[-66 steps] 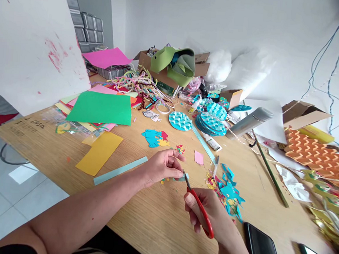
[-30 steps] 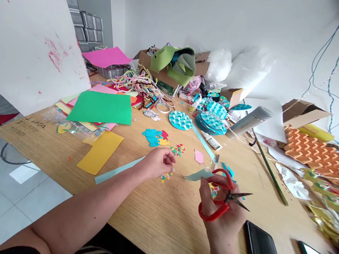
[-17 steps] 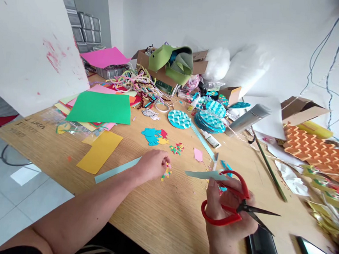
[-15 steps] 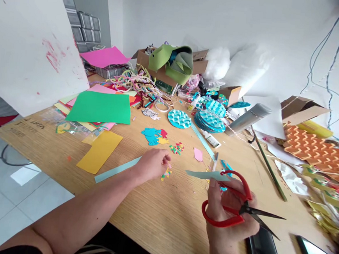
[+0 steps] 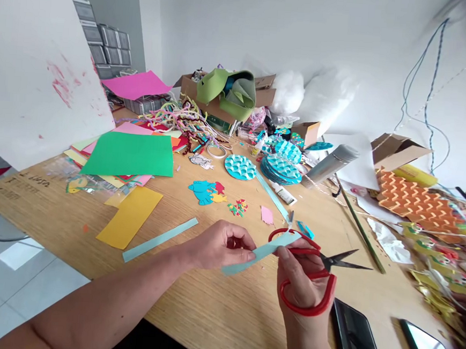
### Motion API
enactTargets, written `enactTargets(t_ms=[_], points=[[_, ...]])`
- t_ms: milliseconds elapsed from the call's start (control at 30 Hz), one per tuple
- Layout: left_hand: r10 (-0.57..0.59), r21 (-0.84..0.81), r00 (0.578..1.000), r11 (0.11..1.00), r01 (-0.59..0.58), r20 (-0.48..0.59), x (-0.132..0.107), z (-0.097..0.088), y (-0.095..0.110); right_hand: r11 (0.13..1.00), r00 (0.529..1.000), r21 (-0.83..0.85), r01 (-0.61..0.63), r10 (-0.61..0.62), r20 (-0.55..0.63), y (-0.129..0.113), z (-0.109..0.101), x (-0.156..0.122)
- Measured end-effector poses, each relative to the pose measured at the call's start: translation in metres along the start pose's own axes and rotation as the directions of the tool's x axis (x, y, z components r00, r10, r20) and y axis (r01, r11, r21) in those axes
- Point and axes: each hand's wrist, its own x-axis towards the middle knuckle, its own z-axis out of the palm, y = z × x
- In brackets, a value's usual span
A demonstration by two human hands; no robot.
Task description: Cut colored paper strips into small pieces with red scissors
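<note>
My left hand is closed, its thumb and fingers pinching a light blue paper strip near its lower left end. The strip's other end is between the thumb and fingers of my right hand. That same hand carries red-handled scissors, their dark blades apart and pointing right, away from the strip. Another light blue paper strip lies on the table left of my left hand. Just beyond my hands are a pink paper piece, small paper confetti and a blue paper fish.
Green paper and yellow paper lie at left. Scaly blue discs, a glue bottle and a grey cylinder stand behind. Two phones, one a black phone, lie at the right front edge. An orange egg tray is farther right.
My left hand has moved right and taken hold of the strip's free end. The strip now slants down to the left. The scissors have shifted slightly left in my right hand, and the view has tilted.
</note>
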Motion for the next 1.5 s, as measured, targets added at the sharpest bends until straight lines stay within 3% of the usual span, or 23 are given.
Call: enactTargets(t_ms=[100,267,333,467,567,733,867,1000,1100,1167,1200,1267,1333,1400,1500], points=[[-0.023,-0.035,1.000,0.999,0.022,-0.020,0.000,-0.001,0.002,1.000,1.000,-0.004,-0.012,0.012,0.009,0.000,0.000,-0.001],[-0.064,-0.329,0.984,0.937,0.117,0.166,-0.003,0.002,0.008,0.999,0.998,0.009,-0.039,0.038,0.058,0.001,0.002,-0.005],[-0.065,-0.388,0.980,0.912,0.135,0.188,-0.002,0.003,0.007,0.998,0.995,-0.010,-0.055,0.055,0.078,0.002,0.004,-0.007],[-0.127,-0.482,0.987,0.862,0.159,0.097,0.003,-0.005,0.002,1.000,0.998,-0.002,0.019,-0.019,0.068,0.001,0.009,-0.007],[-0.137,-0.605,0.991,0.789,0.105,-0.007,0.005,-0.017,0.004,0.998,0.997,0.011,0.055,-0.056,0.057,-0.001,0.009,-0.003],[-0.156,-0.746,0.978,0.666,0.002,-0.136,0.007,-0.034,0.009,0.999,0.999,0.014,-0.030,0.030,0.025,-0.001,0.007,0.002],[-0.191,-0.750,0.958,0.661,-0.035,-0.213,0.006,-0.039,0.008,0.999,0.999,0.022,-0.038,0.037,0.022,0.000,0.006,0.002],[-0.086,-0.570,0.951,0.815,-0.104,-0.297,0.004,-0.037,0.012,0.998,0.998,0.026,-0.061,0.060,0.025,0.002,0.003,0.003],[0.099,-0.188,0.918,0.965,-0.183,-0.384,0.002,-0.029,0.015,0.997,0.995,0.020,-0.073,0.071,0.067,0.006,0.001,0.003],[0.266,0.148,0.873,0.963,-0.224,-0.408,0.001,-0.023,0.012,0.997,0.990,0.031,-0.072,0.068,0.124,0.007,0.000,0.003],[0.354,0.314,0.848,0.919,-0.238,-0.394,0.001,-0.021,0.010,0.997,0.985,0.040,-0.072,0.065,0.158,0.007,0.001,0.002],[0.542,0.610,0.782,0.743,-0.274,-0.309,0.000,-0.016,0.005,0.994,0.975,0.069,-0.089,0.073,0.212,0.006,0.002,0.000],[0.657,0.775,0.731,0.554,-0.304,-0.183,0.000,-0.014,0.000,0.986,0.966,0.096,-0.135,0.109,0.232,0.004,0.004,-0.001],[0.684,0.840,0.724,0.439,-0.318,-0.083,0.000,-0.012,-0.004,0.984,0.965,0.083,-0.155,0.133,0.228,0.002,0.005,-0.002],[0.682,0.882,0.732,0.349,-0.316,-0.007,0.000,-0.011,-0.006,0.981,0.963,0.041,-0.189,0.177,0.202,0.003,0.005,-0.001]])
